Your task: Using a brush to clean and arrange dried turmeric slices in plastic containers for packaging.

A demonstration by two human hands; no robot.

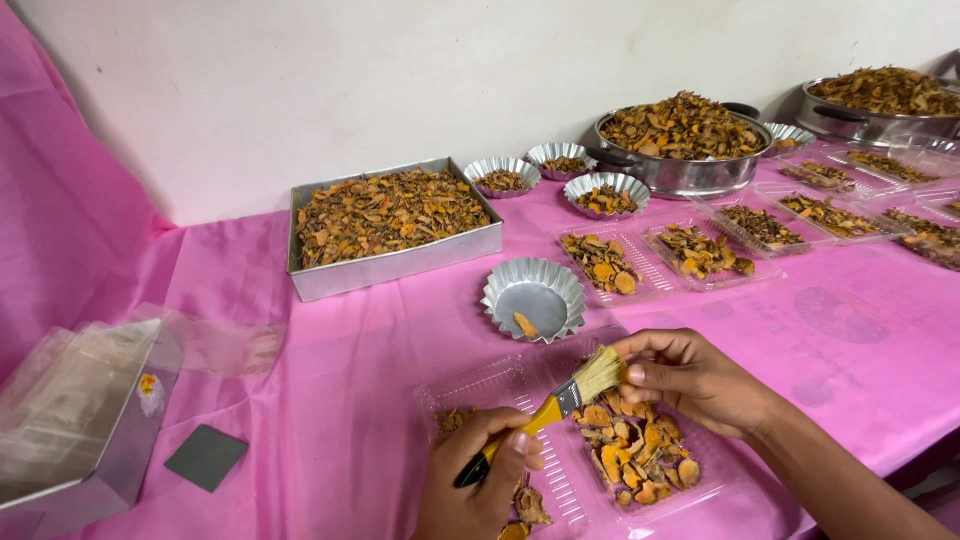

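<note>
A person's left hand [478, 480] grips the black-and-yellow handle of a small paintbrush [545, 408] at the near edge of a table [330, 400] draped in pink cloth, fingers closed around it, while the right hand [690, 378] pinches the brush's pale bristles between closed fingers. The brush lies slanted above a clear plastic tray [560, 480] just beneath both hands, its right compartment filled with dried orange-brown root slices [635, 455]. Just beyond the tray stands a fluted metal cup [533, 297] holding a single slice. Farther back on the left, a rectangular metal pan [390, 262] is heaped with the same dried slices, and three smaller fluted cups [606, 192], partly filled, sit to its right. A round steel pot [680, 172], piled high, stands at the far right, with a second pot [870, 125] behind it near the frame's edge. Rows of clear trays [700, 255] with slices stretch along the right side. At the near left, an open metal box [90, 440] holds clear plastic bags, with a dark square pad [206, 457] lying just beside it.
</note>
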